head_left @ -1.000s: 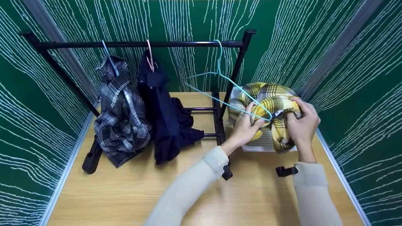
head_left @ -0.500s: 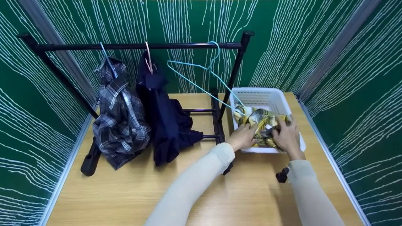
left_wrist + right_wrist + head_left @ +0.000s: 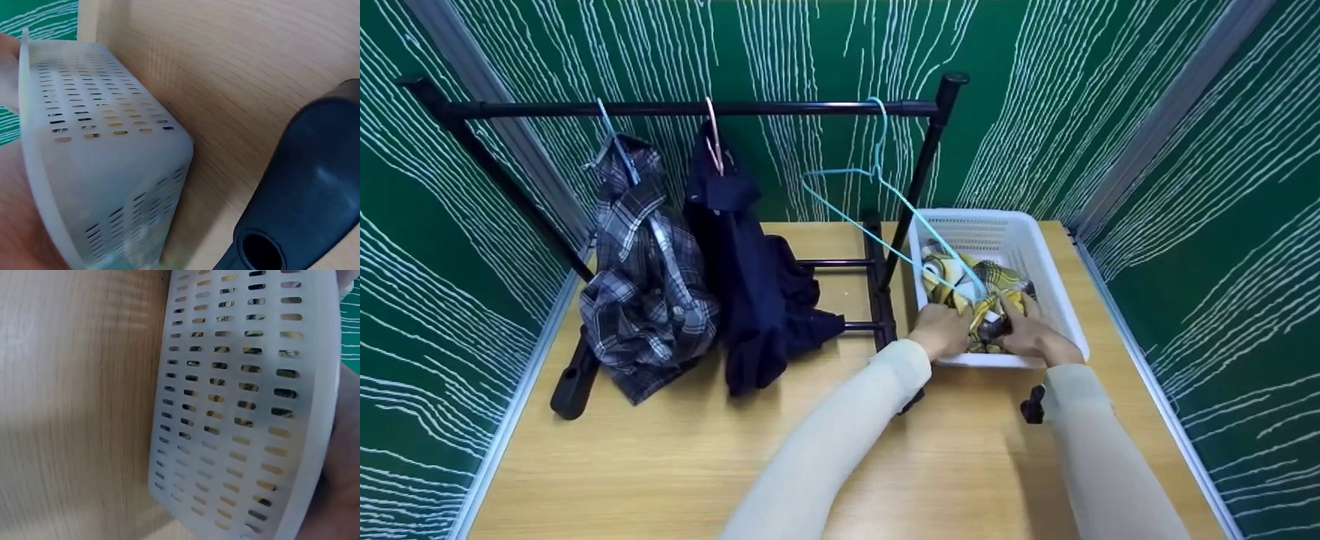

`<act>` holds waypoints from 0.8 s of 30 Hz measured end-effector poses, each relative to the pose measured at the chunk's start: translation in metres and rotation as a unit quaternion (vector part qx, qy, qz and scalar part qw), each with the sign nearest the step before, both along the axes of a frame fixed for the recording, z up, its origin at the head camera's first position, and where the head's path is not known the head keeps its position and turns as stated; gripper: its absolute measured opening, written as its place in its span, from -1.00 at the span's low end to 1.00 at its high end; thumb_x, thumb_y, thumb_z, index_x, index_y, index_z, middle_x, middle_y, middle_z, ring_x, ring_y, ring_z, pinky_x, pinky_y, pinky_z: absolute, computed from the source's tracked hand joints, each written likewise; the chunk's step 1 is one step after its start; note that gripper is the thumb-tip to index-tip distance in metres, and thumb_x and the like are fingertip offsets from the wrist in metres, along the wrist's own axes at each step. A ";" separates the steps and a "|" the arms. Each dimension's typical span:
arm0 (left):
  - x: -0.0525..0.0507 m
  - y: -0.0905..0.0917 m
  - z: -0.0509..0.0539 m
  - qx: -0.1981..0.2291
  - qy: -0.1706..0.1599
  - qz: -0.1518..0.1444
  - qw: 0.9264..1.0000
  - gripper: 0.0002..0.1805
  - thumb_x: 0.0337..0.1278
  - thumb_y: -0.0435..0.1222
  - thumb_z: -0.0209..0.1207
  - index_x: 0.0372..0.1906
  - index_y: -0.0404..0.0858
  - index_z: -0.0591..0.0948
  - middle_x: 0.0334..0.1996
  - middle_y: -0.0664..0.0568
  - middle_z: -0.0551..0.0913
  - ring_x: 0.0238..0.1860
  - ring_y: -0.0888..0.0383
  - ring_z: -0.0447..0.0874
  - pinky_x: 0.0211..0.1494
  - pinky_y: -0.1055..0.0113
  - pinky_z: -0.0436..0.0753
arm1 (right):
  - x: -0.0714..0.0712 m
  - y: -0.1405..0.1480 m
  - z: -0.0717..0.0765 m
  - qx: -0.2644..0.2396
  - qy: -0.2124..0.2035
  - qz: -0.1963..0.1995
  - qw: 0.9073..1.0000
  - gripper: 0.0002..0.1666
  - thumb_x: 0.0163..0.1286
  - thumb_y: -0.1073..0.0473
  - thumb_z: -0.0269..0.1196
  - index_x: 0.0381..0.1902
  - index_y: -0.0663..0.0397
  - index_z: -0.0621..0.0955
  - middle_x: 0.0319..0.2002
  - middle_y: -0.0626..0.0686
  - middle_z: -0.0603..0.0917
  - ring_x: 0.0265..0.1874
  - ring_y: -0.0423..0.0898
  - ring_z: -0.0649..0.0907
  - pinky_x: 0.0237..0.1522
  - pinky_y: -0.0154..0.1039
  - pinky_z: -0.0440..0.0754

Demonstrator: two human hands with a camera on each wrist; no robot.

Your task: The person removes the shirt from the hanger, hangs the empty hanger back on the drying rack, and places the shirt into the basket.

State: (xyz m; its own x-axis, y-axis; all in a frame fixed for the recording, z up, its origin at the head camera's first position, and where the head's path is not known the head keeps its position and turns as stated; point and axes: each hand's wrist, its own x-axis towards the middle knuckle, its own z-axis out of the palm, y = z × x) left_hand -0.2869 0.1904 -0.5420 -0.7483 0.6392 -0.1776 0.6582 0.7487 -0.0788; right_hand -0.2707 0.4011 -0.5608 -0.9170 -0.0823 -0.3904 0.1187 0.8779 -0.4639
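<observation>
The yellow, black and white plaid shirt [image 3: 945, 281] lies bunched in the white basket [image 3: 1054, 285]. My left hand [image 3: 941, 330] reaches over the basket's near left side onto the shirt, its fingertips partly hidden. The right hand [image 3: 1029, 330] touches the shirt from the right, fingers spread. A light blue hanger [image 3: 847, 217] hangs from the rack's bar, its lower right end over the shirt between my hands. The left wrist view shows the basket's outside [image 3: 107, 152] beside the left hand [image 3: 22, 208]. In the right wrist view, the right hand [image 3: 340, 472] is partly behind the rim.
The black rack [image 3: 810, 109] stands at the back, its foot [image 3: 1033, 405] near my right sleeve. On its left hang a dark plaid shirt [image 3: 649, 247] on a blue hanger and a navy garment [image 3: 754, 277] on a pink one. Green patterned walls enclose the wooden surface [image 3: 660, 465].
The yellow plaid shirt has gone down into the basket, both hands lowering with it. The light blue hanger swung left, then back right over the shirt. The right hand's fingers are more spread.
</observation>
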 end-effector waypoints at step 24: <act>0.003 -0.009 -0.019 0.111 0.111 -0.034 0.987 -0.53 0.70 -0.02 -0.20 0.08 0.02 0.76 -0.09 0.14 0.85 0.07 0.12 0.73 0.20 0.23 0.56 | -0.002 -0.019 -0.001 0.002 -0.022 -0.055 0.998 0.07 0.40 0.09 0.04 0.74 0.07 -0.17 0.66 0.40 -0.44 0.59 0.56 -0.32 0.52 0.53 -0.13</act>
